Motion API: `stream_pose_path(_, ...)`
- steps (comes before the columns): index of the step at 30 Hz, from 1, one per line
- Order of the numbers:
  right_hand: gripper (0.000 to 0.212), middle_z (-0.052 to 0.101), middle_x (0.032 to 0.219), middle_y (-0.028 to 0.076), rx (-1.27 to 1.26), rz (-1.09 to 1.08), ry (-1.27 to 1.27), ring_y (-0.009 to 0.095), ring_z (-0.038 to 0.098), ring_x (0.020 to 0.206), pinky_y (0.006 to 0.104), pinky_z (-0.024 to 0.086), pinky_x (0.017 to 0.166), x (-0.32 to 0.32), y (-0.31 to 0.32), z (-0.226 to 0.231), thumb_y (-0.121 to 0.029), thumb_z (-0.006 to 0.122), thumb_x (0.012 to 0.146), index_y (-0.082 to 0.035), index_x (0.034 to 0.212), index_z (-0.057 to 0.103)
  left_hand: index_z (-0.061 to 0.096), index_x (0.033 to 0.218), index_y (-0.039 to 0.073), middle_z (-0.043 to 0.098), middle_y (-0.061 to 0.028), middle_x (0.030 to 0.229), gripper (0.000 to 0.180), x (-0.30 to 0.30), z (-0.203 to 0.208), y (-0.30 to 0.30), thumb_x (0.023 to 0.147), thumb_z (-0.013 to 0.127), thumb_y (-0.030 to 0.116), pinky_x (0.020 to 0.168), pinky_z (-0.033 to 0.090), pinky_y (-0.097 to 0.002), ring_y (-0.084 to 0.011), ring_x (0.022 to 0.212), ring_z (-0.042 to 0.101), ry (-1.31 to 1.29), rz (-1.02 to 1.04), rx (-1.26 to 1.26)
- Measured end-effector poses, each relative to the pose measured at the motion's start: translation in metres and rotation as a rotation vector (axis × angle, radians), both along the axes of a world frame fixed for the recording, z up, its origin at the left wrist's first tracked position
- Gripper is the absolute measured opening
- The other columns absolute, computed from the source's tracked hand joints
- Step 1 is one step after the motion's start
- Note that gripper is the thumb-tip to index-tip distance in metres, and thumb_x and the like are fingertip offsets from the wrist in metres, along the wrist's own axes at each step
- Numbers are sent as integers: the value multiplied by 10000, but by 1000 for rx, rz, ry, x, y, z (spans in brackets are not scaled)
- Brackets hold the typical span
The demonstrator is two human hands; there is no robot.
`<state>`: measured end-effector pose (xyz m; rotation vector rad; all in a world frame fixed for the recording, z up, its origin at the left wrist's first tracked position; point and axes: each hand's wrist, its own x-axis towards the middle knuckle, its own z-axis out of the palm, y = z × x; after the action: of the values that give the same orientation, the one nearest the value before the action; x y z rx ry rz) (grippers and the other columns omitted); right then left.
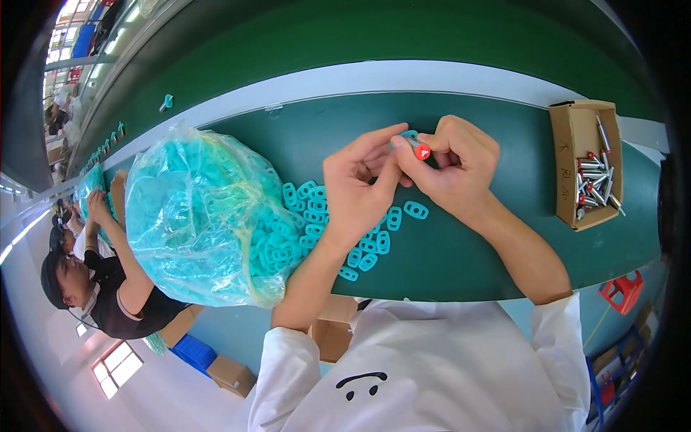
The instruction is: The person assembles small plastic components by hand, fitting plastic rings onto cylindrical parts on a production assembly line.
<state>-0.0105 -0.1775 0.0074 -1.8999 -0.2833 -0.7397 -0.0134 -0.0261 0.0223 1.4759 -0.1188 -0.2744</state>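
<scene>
My left hand [363, 176] and my right hand [461, 162] meet above the green table, fingertips close together. Between them is a small metal pin with a red end [422, 151], which the right thumb and fingers pinch. A teal plastic piece [409, 134] shows at the left fingertips, against the pin; the fingers partly cover it. Loose teal pieces [394, 218], oval with holes, lie under and beside my left hand. They spill from a large clear plastic bag [194, 216] full of the same pieces, left of my left forearm.
At the right stands an open cardboard box [565, 169] holding several metal pins [594, 176]. A green conveyor belt [403, 36] runs beyond the pale table rail, with teal-topped pins [168, 102] on it at left. A co-worker [101, 281] sits at left; a red stool [621, 291] stands lower right.
</scene>
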Motion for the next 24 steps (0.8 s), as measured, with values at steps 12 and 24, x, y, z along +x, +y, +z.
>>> stream_pose_path(12,370,382,534,-9,25,34,-34,85,307,463,264,199,416,0,-2,-2,25,821,724,-80,642,476,636,1238,-44,727,-137,974,303,-4,-4,-2,938,602,-74,665,599,-250,-126,810,701,-32,48,-29)
stream_pose_path(24,192,515,649,7,195,139,181,69,446,539,210,339,480,1,6,8,27,795,764,-46,883,662,634,1217,-56,715,-107,934,267,4,-3,5,959,564,-70,663,550,-231,-115,766,668,35,44,-61)
